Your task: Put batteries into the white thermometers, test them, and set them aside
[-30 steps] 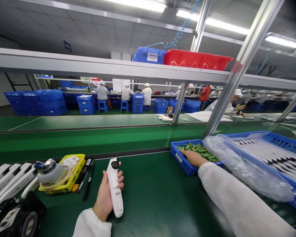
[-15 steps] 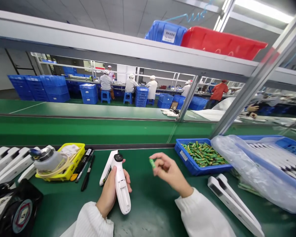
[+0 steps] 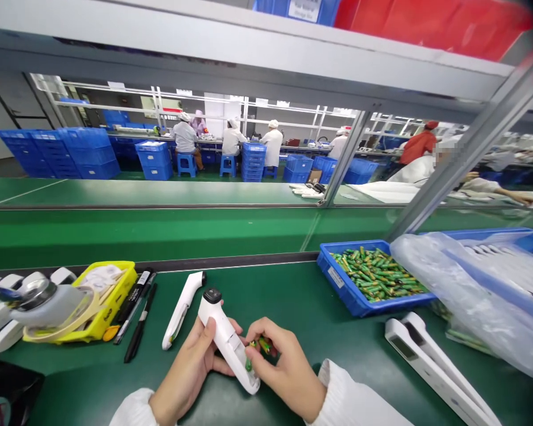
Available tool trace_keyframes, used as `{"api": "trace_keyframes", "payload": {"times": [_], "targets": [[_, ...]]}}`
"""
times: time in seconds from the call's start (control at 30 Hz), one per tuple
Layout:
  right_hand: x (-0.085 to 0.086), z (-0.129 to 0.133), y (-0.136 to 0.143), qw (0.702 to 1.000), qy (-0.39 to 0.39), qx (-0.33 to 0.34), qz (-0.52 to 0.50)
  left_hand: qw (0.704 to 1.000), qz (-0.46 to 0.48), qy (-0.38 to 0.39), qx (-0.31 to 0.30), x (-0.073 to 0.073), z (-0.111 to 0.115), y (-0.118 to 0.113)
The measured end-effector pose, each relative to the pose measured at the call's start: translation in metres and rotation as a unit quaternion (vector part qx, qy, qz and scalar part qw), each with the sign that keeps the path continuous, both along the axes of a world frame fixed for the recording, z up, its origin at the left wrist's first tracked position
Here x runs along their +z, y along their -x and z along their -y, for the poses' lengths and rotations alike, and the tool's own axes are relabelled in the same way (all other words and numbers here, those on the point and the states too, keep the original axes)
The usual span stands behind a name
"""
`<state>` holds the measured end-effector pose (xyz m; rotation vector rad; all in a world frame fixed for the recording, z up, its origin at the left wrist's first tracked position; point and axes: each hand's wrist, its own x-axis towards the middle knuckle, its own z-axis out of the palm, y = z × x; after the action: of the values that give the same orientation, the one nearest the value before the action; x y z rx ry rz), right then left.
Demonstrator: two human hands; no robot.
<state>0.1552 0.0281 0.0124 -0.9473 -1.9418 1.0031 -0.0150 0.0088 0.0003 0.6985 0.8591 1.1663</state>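
Observation:
My left hand (image 3: 190,362) is wrapped round a white handheld thermometer (image 3: 224,331), which is tilted with its black-capped end away from me and its battery compartment facing up. My right hand (image 3: 288,368) is closed on small green batteries (image 3: 263,344) beside the lower end of the thermometer. One green battery (image 3: 249,364) is at the compartment under my right fingertips; whether it is seated I cannot tell. Another white thermometer (image 3: 184,309) lies on the green table left of the one I hold.
A blue bin of green batteries (image 3: 377,275) stands at the back right, beside a plastic-covered blue tray (image 3: 493,266). Two white thermometers (image 3: 435,367) lie at the right. On the left are pens (image 3: 141,322), a yellow basket (image 3: 123,293) and a bottle (image 3: 53,305). Co-workers (image 3: 273,145) are far off.
My right hand has come left and down to the thermometer, bringing the batteries to its compartment. The held thermometer has tilted, and its lower end has swung right. My view has tipped downward.

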Motion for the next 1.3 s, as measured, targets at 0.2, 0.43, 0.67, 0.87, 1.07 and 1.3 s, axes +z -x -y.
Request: {"api": "trace_keyframes", "payload": {"times": [0.2, 0.43, 0.67, 0.87, 1.07, 1.3], "targets": [[-0.003, -0.003, -0.002, 0.995, -0.088, 0.027, 0.048, 0.998, 0.066, -0.005, 0.004, 0.005, 0.001, -0.001], [-0.001, -0.007, -0.009, 0.979, -0.155, 0.101, 0.089, 0.991, 0.121, 0.0, 0.049, 0.007, 0.001, 0.005], [0.009, -0.005, -0.011, 0.997, -0.03, 0.018, -0.066, 0.991, 0.115, -0.002, 0.072, 0.008, -0.002, 0.006], [0.008, -0.012, -0.007, 0.895, 0.255, 0.143, -0.336, 0.994, 0.09, 0.008, 0.06, 0.013, -0.001, 0.006], [0.004, -0.009, -0.002, 0.878, 0.284, 0.175, -0.344, 0.993, 0.102, -0.008, 0.055, 0.006, 0.001, 0.006], [0.004, -0.008, -0.005, 0.924, 0.231, 0.119, -0.279, 0.993, 0.082, -0.055, 0.057, 0.007, 0.001, 0.007]]}}
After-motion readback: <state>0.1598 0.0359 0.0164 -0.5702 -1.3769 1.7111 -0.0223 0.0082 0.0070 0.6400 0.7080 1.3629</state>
